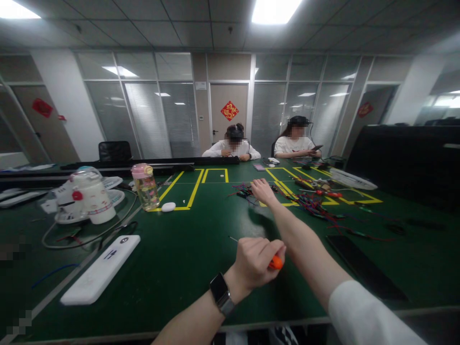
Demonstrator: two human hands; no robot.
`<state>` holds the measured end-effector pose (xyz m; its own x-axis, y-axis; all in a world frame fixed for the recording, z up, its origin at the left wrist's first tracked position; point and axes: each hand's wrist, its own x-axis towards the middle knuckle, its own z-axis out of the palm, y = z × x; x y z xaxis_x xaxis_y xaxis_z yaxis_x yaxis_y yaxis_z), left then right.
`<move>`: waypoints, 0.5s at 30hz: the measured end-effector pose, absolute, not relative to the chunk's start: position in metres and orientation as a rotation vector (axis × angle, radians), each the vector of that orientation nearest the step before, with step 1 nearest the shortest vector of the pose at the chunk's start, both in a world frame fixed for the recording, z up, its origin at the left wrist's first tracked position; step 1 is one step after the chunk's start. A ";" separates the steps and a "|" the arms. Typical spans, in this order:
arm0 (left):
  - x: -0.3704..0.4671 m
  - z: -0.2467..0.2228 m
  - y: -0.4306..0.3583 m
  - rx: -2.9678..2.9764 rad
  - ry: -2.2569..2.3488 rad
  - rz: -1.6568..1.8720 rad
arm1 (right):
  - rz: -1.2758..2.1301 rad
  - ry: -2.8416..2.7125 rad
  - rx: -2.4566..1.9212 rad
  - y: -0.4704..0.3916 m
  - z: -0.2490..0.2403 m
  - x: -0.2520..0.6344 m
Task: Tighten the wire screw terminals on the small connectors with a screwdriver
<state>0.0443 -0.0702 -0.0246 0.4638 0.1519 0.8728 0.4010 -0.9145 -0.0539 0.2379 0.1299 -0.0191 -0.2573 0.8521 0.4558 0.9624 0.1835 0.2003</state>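
Observation:
My left hand (255, 261), with a watch on its wrist, is closed around a screwdriver. The orange handle (276, 262) of this screwdriver pokes out by the thumb, and its thin metal shaft (233, 238) points away to the left. Farther forward, my right hand (264, 191) reaches out over a small bundle of thin red, blue and black wires (245, 192). Its fingers curl down at the bundle; what they pinch, if anything, is hidden. To the right of that hand lies a larger tangle of wires (316, 206).
Yellow tape (197, 189) marks the green table (194, 268). On the left are a white flat device (102, 270), a pink-lidded bottle (144, 188), a white jug (94, 196) and a white case (168, 207). A black strip (364, 266) lies right. Two people (233, 143) sit across.

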 end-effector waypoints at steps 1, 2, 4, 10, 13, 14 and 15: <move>0.045 -0.024 -0.071 -2.454 -0.461 -1.449 | -0.676 -2.217 -1.740 0.128 -0.017 0.245; 0.046 -0.024 -0.071 -2.449 -0.448 -1.463 | -0.687 -2.216 -1.737 0.125 -0.015 0.252; 0.047 -0.025 -0.073 -2.453 -0.435 -1.465 | -0.706 -2.216 -1.729 0.121 -0.014 0.267; 0.051 -0.031 -0.074 -2.470 -0.411 -1.433 | -0.709 -2.167 -1.781 0.111 -0.024 0.321; 0.053 -0.034 -0.074 -2.476 -0.383 -1.425 | -0.649 -2.076 -1.947 0.110 -0.030 0.343; 0.053 -0.034 -0.075 -2.485 -0.372 -1.417 | -0.606 -2.016 -2.045 0.110 -0.031 0.349; 0.053 -0.034 -0.075 -2.492 -0.362 -1.408 | -0.543 -1.946 -2.152 0.110 -0.032 0.354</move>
<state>0.0533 -0.0749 -0.0339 0.5005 0.0894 0.8611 0.3366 -0.9365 -0.0984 0.3542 0.1096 -0.0319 0.0713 0.9180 0.3902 0.9874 -0.1203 0.1025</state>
